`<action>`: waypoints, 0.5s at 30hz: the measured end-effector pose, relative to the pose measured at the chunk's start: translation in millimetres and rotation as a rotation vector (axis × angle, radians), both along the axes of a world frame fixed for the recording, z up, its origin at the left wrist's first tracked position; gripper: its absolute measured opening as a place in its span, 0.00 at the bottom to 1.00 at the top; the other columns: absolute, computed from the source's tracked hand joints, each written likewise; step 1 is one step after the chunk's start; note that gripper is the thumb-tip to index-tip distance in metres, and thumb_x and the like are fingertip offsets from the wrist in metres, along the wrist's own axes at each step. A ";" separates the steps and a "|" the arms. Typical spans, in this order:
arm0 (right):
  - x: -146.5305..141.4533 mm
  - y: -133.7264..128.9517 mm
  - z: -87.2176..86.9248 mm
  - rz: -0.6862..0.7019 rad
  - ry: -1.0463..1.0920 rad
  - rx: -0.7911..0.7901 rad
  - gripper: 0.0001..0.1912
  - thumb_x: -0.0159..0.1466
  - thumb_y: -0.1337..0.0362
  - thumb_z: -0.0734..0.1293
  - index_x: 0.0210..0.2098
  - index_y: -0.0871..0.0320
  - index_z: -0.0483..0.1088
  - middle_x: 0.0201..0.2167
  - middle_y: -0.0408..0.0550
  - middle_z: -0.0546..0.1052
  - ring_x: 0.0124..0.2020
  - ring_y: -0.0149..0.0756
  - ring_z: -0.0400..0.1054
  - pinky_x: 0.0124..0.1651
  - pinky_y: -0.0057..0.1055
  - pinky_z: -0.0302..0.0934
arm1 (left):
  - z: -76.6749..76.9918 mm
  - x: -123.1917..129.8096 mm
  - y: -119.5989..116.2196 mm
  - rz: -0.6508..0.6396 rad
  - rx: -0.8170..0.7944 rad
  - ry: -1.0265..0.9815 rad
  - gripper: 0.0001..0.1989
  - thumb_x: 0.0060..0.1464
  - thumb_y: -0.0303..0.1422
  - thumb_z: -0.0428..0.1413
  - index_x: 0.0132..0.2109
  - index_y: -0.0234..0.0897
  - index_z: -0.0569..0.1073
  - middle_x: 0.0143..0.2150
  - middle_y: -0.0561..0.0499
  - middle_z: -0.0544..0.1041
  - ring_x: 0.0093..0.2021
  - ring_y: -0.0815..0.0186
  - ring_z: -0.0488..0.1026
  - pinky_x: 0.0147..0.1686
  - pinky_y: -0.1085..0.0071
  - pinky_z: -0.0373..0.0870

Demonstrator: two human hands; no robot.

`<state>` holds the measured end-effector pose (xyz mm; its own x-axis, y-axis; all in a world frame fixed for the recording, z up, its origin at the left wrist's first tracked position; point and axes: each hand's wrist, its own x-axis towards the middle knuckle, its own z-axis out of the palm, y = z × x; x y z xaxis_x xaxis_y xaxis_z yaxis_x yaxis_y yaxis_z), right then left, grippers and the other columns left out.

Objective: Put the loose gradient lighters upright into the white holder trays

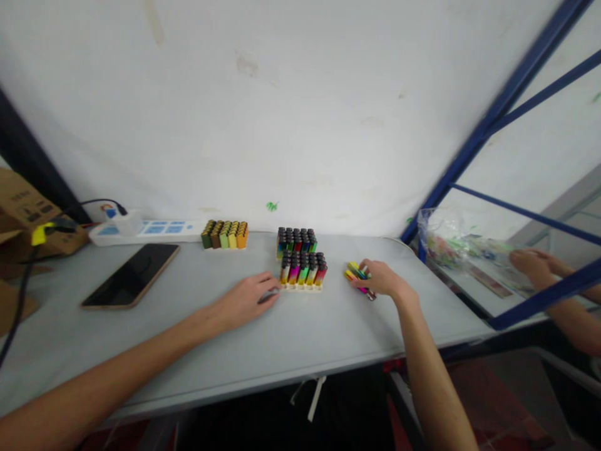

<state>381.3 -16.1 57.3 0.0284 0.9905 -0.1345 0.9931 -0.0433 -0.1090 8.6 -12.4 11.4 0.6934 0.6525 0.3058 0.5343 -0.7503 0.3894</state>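
Colourful lighters (304,270) with dark tops stand in rows in a white tray (303,287) at the middle of the table. Behind them is another block of dark-topped lighters (297,240). My left hand (251,299) is at the front tray's left end, its fingers closed round a dark object too small to name. To the right, my right hand (379,279) has its fingers on a small bunch of loose lighters (357,271) lying on the table. A third block of lighters (225,235), green, brown, yellow and orange, stands farther left by the wall.
A phone (131,275) lies on the grey table (300,351) at the left, before a white power strip (159,230). Cardboard is at the far left. A blue metal frame (469,150) rises at the right; beyond it are plastic bags (444,241) and another person's hands (535,266).
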 end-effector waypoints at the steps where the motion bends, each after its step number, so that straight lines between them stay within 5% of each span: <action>1: -1.1 -0.9 1.4 -0.008 -0.007 0.010 0.23 0.63 0.49 0.71 0.49 0.60 0.74 0.45 0.56 0.80 0.45 0.44 0.75 0.42 0.31 0.64 | 0.0 -0.1 -0.1 -0.002 0.001 -0.001 0.10 0.66 0.32 0.48 0.45 0.37 0.74 0.44 0.47 0.74 0.39 0.64 0.74 0.41 0.70 0.71; 7: -5.2 0.0 4.6 -0.004 -0.059 0.024 0.13 0.69 0.58 0.65 0.39 0.61 0.77 0.40 0.56 0.82 0.41 0.43 0.76 0.38 0.30 0.61 | -1.7 -0.1 0.7 0.003 -0.001 0.006 0.10 0.66 0.32 0.48 0.45 0.37 0.74 0.43 0.47 0.74 0.38 0.63 0.74 0.41 0.69 0.70; 11: -4.7 0.5 5.5 -0.017 -0.071 0.142 0.11 0.69 0.59 0.66 0.43 0.59 0.76 0.42 0.57 0.82 0.44 0.43 0.76 0.40 0.29 0.61 | -3.5 -0.6 1.6 0.003 -0.001 0.011 0.10 0.66 0.32 0.49 0.45 0.37 0.74 0.44 0.47 0.74 0.38 0.63 0.74 0.41 0.69 0.70; 15: -13.3 -7.7 18.0 0.044 0.135 0.222 0.11 0.70 0.58 0.65 0.45 0.57 0.74 0.32 0.49 0.82 0.33 0.37 0.76 0.36 0.27 0.60 | -4.6 -1.2 1.9 -0.005 0.010 0.003 0.09 0.67 0.32 0.49 0.46 0.37 0.74 0.44 0.47 0.74 0.38 0.64 0.74 0.41 0.70 0.69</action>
